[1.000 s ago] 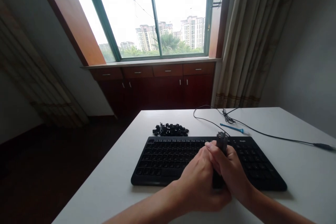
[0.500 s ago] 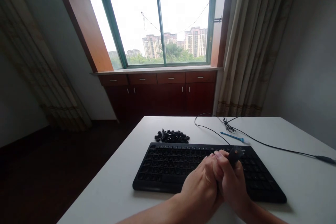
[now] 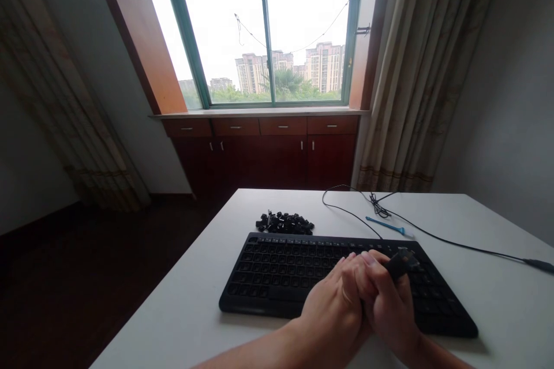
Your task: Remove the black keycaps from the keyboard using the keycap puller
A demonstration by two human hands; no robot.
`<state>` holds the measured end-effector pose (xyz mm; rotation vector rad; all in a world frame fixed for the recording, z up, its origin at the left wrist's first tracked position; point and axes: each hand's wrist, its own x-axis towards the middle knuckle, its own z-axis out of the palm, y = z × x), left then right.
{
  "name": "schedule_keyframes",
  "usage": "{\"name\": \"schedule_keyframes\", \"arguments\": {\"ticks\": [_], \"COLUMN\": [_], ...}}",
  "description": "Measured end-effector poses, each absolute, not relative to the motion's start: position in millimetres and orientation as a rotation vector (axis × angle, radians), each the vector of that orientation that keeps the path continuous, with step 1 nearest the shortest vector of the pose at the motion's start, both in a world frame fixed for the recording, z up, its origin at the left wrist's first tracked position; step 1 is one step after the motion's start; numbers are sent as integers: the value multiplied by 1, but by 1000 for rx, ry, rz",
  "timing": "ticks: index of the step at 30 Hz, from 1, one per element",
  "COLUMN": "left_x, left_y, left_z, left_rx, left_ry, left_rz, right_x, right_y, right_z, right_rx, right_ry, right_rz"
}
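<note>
Both my hands are pressed together above the right half of a black keyboard [image 3: 277, 268], whose keycaps are off over much of its left part. My right hand [image 3: 389, 300] is closed around a small black object [image 3: 402, 262], which sticks out past the thumb and has a clear-looking end. My left hand [image 3: 335, 302] is closed against the right one, its fingers bent, and what lies inside it is hidden. Behind the keyboard lies a pile of small black keycaps [image 3: 283, 223].
On the white table [image 3: 173, 305], a blue stick-like tool [image 3: 385, 225] lies behind the keyboard. A black cable [image 3: 459, 243] runs from a tangle at the back to the right edge. Beyond stand a red-brown cabinet [image 3: 259, 161] and a window.
The black object in my right hand has tilted and shifted slightly to the right, showing more of its side. Both hands have moved slightly right, still together.
</note>
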<state>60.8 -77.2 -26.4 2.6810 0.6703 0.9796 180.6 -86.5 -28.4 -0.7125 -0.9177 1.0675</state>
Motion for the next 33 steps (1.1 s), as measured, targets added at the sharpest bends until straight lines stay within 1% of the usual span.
{"name": "schedule_keyframes", "arguments": {"ticks": [4, 7, 11, 17, 21, 28, 33], "left_x": [63, 63, 62, 55, 46, 36, 27], "left_y": [-73, -71, -72, -72, -66, -56, -44], "left_z": [-34, -41, -37, -25, -27, -26, -15], "left_rx": [2788, 2810, 2679, 2449, 2421, 2608, 2576], "left_ry": [628, 644, 769, 883, 944, 793, 735], "left_rz": [966, 919, 822, 779, 862, 999, 1088], "right_x": [175, 174, 184, 197, 199, 207, 208], "right_y": [-89, -86, -78, -68, -63, -52, -49], "right_z": [-16, -11, -6, 5, 5, 1, -4], "right_rx": [-599, -596, -586, -594, -628, -729, -800], "right_ry": [-912, -912, -834, -692, -595, -602, -652], "right_rz": [1156, 1170, 1180, 1159, 1178, 1225, 1250]}}
